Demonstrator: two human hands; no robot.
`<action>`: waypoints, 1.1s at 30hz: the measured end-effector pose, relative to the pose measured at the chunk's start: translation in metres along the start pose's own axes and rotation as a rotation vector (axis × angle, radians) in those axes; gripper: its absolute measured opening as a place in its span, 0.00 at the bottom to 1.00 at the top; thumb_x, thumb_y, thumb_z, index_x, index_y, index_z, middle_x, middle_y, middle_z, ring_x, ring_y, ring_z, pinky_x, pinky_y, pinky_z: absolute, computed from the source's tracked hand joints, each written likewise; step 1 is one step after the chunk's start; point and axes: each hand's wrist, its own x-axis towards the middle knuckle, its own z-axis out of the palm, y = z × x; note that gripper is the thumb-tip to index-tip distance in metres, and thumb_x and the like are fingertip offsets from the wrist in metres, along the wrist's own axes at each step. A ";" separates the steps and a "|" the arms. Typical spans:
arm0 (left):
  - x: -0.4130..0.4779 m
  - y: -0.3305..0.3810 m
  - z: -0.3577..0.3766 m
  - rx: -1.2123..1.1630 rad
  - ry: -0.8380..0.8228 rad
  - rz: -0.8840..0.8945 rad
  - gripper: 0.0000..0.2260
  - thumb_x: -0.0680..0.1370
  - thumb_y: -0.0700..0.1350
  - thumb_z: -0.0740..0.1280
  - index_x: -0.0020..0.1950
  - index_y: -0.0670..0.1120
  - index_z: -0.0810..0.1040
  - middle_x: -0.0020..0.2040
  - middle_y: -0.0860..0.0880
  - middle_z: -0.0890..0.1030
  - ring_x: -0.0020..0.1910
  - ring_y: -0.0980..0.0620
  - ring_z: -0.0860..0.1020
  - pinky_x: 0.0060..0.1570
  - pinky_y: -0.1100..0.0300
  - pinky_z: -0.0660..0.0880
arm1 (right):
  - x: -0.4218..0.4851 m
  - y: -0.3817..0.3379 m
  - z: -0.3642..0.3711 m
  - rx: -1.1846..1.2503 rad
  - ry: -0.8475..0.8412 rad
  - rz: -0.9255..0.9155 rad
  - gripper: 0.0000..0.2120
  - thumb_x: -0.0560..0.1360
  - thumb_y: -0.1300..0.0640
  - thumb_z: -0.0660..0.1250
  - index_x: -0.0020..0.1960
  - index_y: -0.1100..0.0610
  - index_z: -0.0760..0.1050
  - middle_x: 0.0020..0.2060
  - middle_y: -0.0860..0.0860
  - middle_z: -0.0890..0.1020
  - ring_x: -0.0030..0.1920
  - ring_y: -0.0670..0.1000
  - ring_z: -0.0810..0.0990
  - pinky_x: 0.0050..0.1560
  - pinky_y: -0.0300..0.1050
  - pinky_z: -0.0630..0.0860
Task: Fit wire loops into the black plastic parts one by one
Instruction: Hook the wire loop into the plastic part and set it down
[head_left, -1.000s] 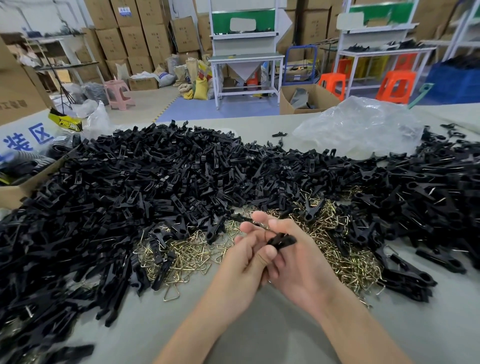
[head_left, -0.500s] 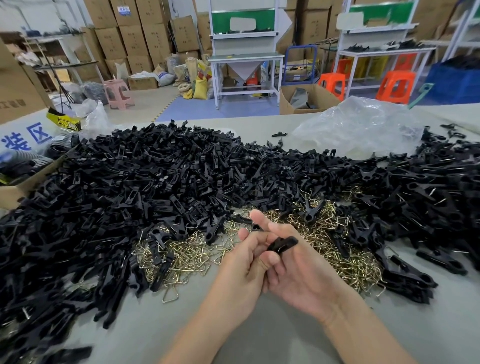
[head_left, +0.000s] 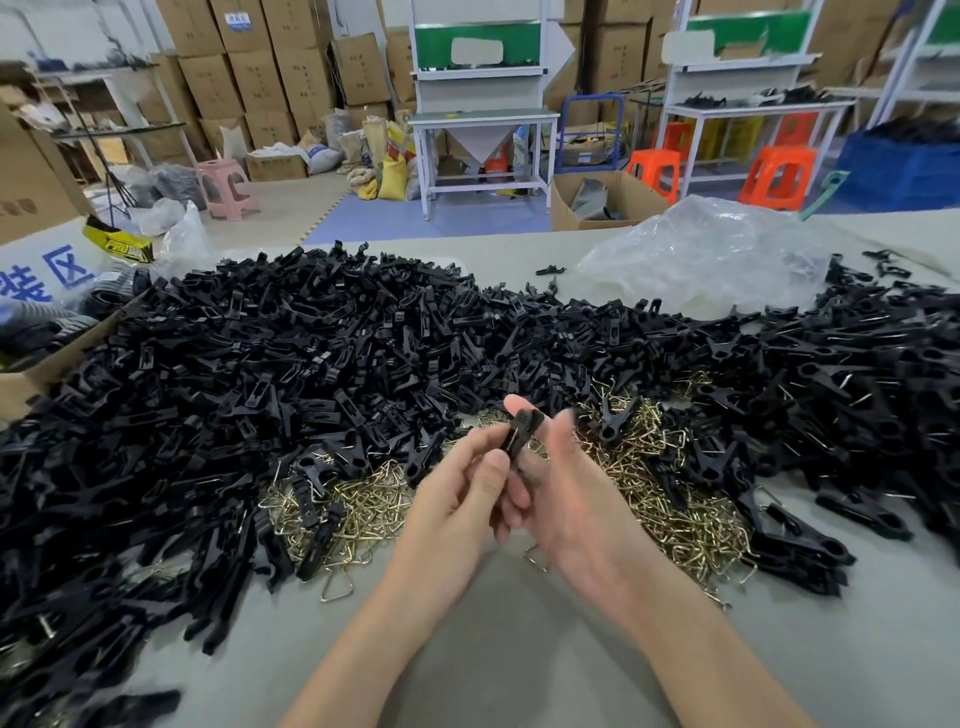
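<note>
Left hand (head_left: 457, 499) pinches one black part (head_left: 522, 434) between thumb and curled fingers, low on its body; part stands near upright, tilted slightly right, above the table (head_left: 493, 649) at centre. Right hand (head_left: 576, 499) sits just beside it, palm turned toward the left hand, fingers extended and motion-blurred; forefinger tip shows right behind the part's top end, no curl around it seen. Cannot tell whether a loop is already seated in the held part. Scan left to right: carton (head_left: 21, 374) at the far left table edge, flap printed with blue characters, dark items inside, too unclear to name. Heap (head_left: 311, 364) of loose black parts covers the left and middle of the table, running from the near-left corner to the far side. Loops (head_left: 363, 509), brass-coloured wire triangles, lie in a flat pile in front of the heap, directly beyond and under both hands, extending right to about (head_left: 691, 519); a few black parts lie on top of them. One single loop (head_left: 337, 590) lies apart at the near edge of the pile. Right of the hands, clips (head_left: 805, 540) with wire showing lie in a small group, touching the loop pile's right edge. More black parts fill the right side up to the frame edge. Bag (head_left: 701, 260), clear crumpled plastic, rests on the far right of the table behind the parts. Beyond the table: pink stool (head_left: 226, 187), white bench (head_left: 483, 124), orange stools (head_left: 774, 174), stacked cartons along the back wall.
</note>
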 end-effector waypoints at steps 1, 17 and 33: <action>0.000 0.000 -0.001 0.002 0.004 -0.005 0.13 0.82 0.47 0.62 0.66 0.51 0.75 0.38 0.47 0.80 0.37 0.51 0.77 0.37 0.57 0.74 | -0.002 0.001 0.000 -0.131 0.027 -0.049 0.19 0.77 0.39 0.66 0.64 0.46 0.78 0.38 0.57 0.78 0.37 0.53 0.72 0.37 0.46 0.76; 0.005 -0.012 -0.029 1.119 0.370 0.096 0.15 0.82 0.45 0.62 0.68 0.48 0.76 0.62 0.53 0.76 0.62 0.52 0.73 0.62 0.59 0.65 | 0.026 -0.141 -0.063 0.333 0.431 -0.322 0.30 0.80 0.56 0.68 0.77 0.61 0.59 0.61 0.63 0.82 0.59 0.56 0.85 0.59 0.47 0.81; 0.014 -0.017 -0.062 1.386 0.540 -0.012 0.18 0.78 0.38 0.66 0.68 0.40 0.77 0.67 0.40 0.77 0.69 0.39 0.72 0.72 0.40 0.63 | 0.020 0.025 -0.032 -1.713 0.304 -0.244 0.17 0.84 0.45 0.58 0.71 0.43 0.72 0.66 0.40 0.77 0.67 0.46 0.72 0.70 0.43 0.62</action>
